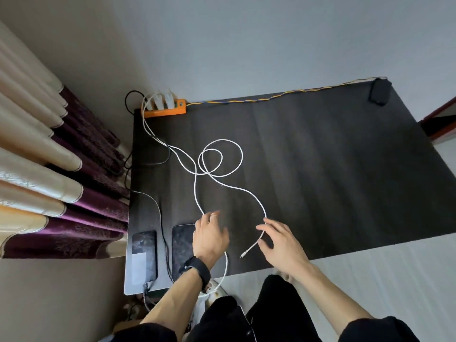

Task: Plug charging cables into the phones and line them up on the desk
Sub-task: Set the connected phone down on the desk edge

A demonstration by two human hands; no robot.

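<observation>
Dark desk point(333, 181): cable tip point(243, 255) twd near-left.

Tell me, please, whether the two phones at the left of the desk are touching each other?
Apart. The head view shows a strip of desk, with a dark cable lying along it, between the left phone and the right phone.

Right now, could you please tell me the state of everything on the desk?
left phone: flat, dark, plugged in.
second phone: flat, dark, port hidden.
loose white cable: plug end unplugged.
power strip: three chargers plugged in.
left hand: partly over second phone, grip unclear.
right hand: open, over loose white cable.
</observation>
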